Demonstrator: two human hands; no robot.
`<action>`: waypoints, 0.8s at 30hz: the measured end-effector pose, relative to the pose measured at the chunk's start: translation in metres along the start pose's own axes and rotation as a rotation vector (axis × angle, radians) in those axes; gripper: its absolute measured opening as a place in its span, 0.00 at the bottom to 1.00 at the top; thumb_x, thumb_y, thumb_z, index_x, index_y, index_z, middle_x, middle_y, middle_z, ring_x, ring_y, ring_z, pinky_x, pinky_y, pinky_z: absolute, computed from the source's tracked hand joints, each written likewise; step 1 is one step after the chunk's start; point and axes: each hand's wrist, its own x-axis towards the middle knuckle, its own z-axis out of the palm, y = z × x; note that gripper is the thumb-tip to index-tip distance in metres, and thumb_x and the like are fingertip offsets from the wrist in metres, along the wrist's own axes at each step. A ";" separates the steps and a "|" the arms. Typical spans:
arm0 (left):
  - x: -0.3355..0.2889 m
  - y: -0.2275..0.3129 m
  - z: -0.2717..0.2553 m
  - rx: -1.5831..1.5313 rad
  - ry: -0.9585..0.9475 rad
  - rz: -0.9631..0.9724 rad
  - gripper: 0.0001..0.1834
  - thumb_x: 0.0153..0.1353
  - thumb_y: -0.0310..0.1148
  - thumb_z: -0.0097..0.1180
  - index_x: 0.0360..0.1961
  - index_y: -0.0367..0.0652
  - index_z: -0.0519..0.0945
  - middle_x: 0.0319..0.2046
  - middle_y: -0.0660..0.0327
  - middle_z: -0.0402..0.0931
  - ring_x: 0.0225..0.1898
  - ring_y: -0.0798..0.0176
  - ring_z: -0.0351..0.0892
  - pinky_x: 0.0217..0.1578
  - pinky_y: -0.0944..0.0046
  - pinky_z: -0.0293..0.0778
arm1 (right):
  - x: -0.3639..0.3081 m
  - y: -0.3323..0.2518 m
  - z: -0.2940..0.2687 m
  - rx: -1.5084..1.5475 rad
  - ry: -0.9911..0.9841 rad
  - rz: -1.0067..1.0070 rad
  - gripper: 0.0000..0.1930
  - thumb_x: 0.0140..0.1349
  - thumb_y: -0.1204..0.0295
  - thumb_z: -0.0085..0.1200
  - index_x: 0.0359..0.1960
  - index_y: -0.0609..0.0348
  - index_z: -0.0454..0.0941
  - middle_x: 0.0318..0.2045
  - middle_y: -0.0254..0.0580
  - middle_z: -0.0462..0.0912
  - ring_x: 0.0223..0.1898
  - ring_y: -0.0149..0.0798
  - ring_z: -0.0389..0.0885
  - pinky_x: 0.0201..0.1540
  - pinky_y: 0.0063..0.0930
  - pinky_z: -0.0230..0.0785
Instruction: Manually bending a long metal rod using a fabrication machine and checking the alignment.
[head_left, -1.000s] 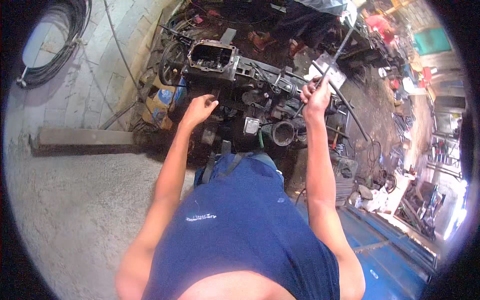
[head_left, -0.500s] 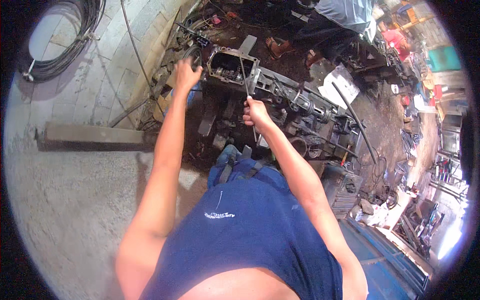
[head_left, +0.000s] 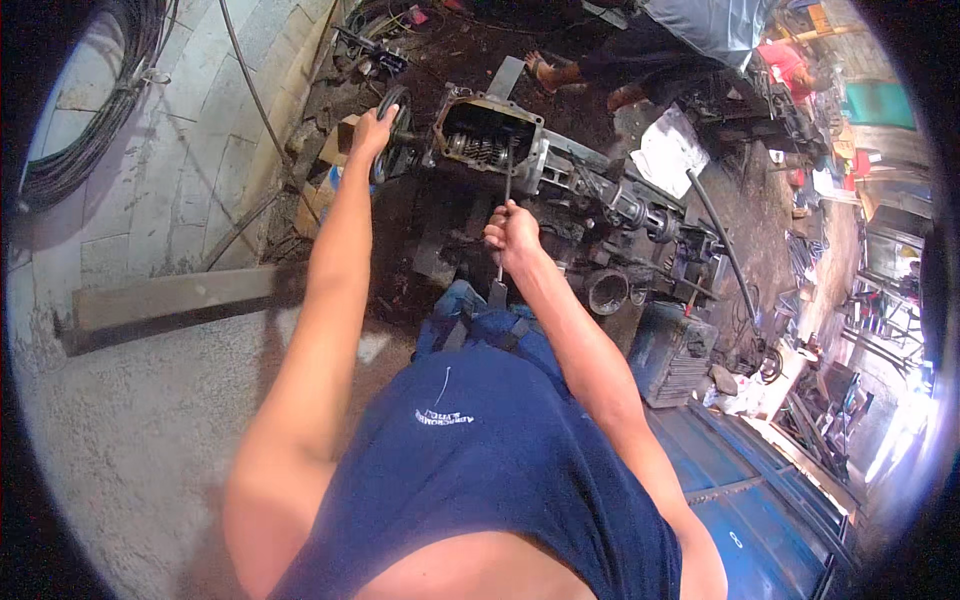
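L. hand: fingers curled on rim of dark, round metal wheel, just L. of grimy, open-topped, rect. metal housing w/ toothed grey metal gears inside. R. hand: clenched rd. thin, straight, grey metal rod, far end at housing's opening; depth can't tell.

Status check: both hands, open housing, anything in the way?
Left hand on black wheel. Right hand closed around thin rod, upper end at open housing. Gears exposed. No obstruction visible.
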 end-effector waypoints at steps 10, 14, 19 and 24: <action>-0.072 -0.013 0.006 -0.351 0.140 0.068 0.35 0.60 0.57 0.57 0.52 0.32 0.77 0.48 0.39 0.77 0.50 0.39 0.76 0.50 0.47 0.70 | -0.023 -0.077 -0.067 -1.617 0.254 -0.844 0.27 0.70 0.52 0.41 0.30 0.66 0.80 0.27 0.66 0.80 0.34 0.66 0.80 0.39 0.52 0.73; -0.039 -0.021 0.013 -0.215 0.435 0.287 0.34 0.58 0.56 0.60 0.54 0.38 0.77 0.51 0.43 0.74 0.53 0.41 0.74 0.52 0.48 0.71 | -0.078 -0.114 -0.033 -2.075 0.384 -0.725 0.25 0.69 0.53 0.43 0.34 0.65 0.82 0.35 0.67 0.82 0.43 0.66 0.80 0.49 0.54 0.73; 0.013 0.005 0.011 0.012 0.269 0.151 0.32 0.61 0.58 0.54 0.54 0.41 0.77 0.51 0.43 0.76 0.53 0.41 0.76 0.52 0.47 0.72 | -0.086 -0.138 0.020 -2.299 0.407 -0.605 0.22 0.67 0.57 0.44 0.40 0.63 0.83 0.40 0.62 0.83 0.46 0.60 0.82 0.51 0.50 0.74; 0.007 0.043 0.013 0.082 0.096 -0.032 0.31 0.63 0.60 0.47 0.52 0.46 0.80 0.49 0.44 0.79 0.51 0.42 0.78 0.49 0.44 0.74 | -0.078 -0.151 0.043 -2.439 0.456 -0.422 0.18 0.61 0.68 0.45 0.46 0.60 0.83 0.46 0.57 0.83 0.50 0.56 0.82 0.53 0.47 0.74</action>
